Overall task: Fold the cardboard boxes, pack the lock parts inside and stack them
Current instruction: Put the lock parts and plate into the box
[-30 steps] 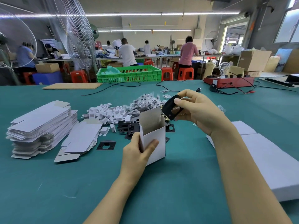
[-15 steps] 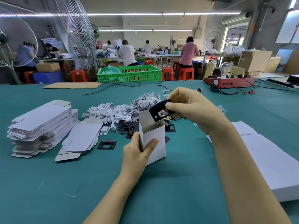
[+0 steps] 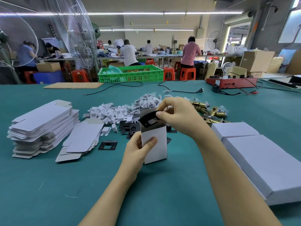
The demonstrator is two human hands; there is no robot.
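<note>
Your left hand point(image 3: 138, 150) grips the upright white cardboard box point(image 3: 154, 141) that stands on the teal table point(image 3: 48, 185), your thumb pressed across its front face and your other fingers hidden behind its left side. The box's top is open, with 1 flap raised at the back. Your right hand point(image 3: 180, 116) pinches a black lock plate point(image 3: 149, 120) between thumb and forefinger, holding it tilted at the mouth of the box, its lower end just at the opening and its upper end at your fingertips; the remaining fingers of that hand curl above it. Just left of your left thumb, 1 more black plate point(image 3: 107, 145) lies flat on the table, apart from the box. Behind your left fingers sits a cluster of black plates point(image 3: 128, 128), partly hidden by the box, and beyond them a heap of small white card inserts point(image 3: 107, 114) and a pile of small clear bagged parts point(image 3: 146, 100). Beyond your right knuckles lie brass latch parts point(image 3: 210, 110). Well to the left of your left hand rest a tall stack of flat unfolded boxes point(image 3: 42, 124) and a lower stack point(image 3: 81, 141) beside it. Near your right forearm, finished white boxes point(image 3: 260, 160) lie closed in a row.
</note>
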